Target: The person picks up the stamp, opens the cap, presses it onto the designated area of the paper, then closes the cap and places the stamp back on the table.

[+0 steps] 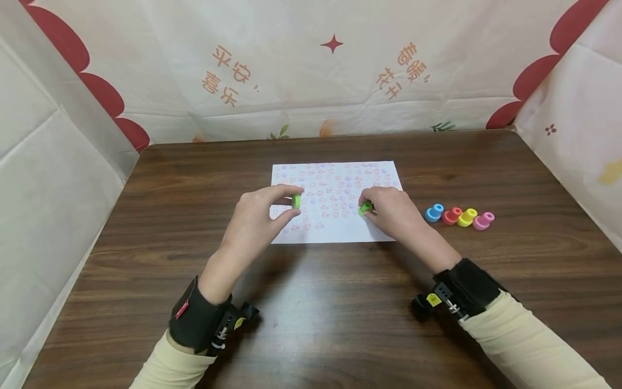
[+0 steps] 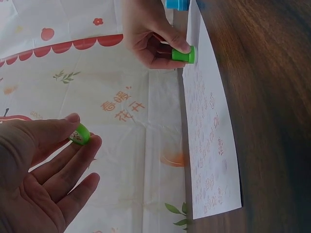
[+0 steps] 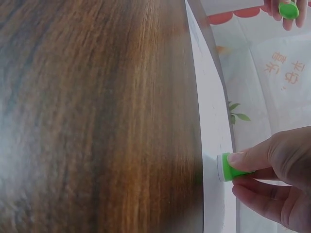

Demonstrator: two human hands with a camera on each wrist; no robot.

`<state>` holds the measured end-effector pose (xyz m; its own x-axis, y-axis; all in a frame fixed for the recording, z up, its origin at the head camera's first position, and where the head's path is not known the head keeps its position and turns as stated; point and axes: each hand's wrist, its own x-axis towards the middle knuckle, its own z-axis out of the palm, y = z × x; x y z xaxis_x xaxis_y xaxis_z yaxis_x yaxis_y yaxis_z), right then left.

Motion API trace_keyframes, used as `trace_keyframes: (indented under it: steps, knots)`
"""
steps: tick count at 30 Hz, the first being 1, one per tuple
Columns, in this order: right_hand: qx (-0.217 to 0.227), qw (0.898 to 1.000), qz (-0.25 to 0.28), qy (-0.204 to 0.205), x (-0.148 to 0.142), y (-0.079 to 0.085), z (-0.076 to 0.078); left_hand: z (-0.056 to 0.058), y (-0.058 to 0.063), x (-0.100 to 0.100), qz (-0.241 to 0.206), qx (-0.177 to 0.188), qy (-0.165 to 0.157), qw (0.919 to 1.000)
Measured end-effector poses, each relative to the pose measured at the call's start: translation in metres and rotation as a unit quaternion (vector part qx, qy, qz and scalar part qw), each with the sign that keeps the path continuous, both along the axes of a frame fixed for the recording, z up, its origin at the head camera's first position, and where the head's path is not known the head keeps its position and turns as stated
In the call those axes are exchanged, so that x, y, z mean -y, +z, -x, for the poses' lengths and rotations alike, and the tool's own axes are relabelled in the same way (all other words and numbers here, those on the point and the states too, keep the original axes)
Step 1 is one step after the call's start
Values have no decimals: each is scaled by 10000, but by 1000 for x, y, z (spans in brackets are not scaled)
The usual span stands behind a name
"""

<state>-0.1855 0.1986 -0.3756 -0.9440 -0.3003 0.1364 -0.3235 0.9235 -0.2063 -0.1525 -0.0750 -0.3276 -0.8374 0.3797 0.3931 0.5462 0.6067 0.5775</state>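
Note:
Between thumb and fingertips, my left hand (image 1: 255, 216) pinches a small round green cap (image 1: 296, 201) above the left part of a white sheet of paper (image 1: 335, 232). A reddish print shows on one face of the cap (image 2: 80, 134) in the left wrist view. My right hand (image 1: 391, 210) grips a green toy stamp (image 1: 365, 208) over the sheet's right part. In the right wrist view the stamp's pale base (image 3: 220, 168) is right at the paper. Rows of small red and purple stamped prints cover much of the sheet.
Blue (image 1: 434, 213), red (image 1: 452, 215), yellow (image 1: 468, 217) and pink (image 1: 484, 221) stamps stand in a row right of the paper. The brown wooden table (image 1: 316, 324) backs onto a printed cloth (image 1: 291, 65), with white cloth at both sides.

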Motion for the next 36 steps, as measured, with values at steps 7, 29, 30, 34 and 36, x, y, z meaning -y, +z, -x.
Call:
trace_keyframes:
  steps: [7, 29, 30, 34, 36]
  knots:
    - [56, 10000, 45, 37, 0, -11, 1, 3, -11, 0, -38, 112, 3, 9999]
    - [233, 9997, 118, -6, 1, -6, 5, 13, -16, 2, 168, 167, -50, 9997]
    - [254, 9996, 109, 1, 2, -4, 6, 14, -16, 2, 197, 174, -74, 9996]
    - [342, 9994, 43, 44, 3, 1, 10, 17, -13, 2, 269, 206, -125, 9993]
    - [372, 9993, 22, 68, 4, 2, 12, 19, -13, 1, 293, 235, -129, 9992]
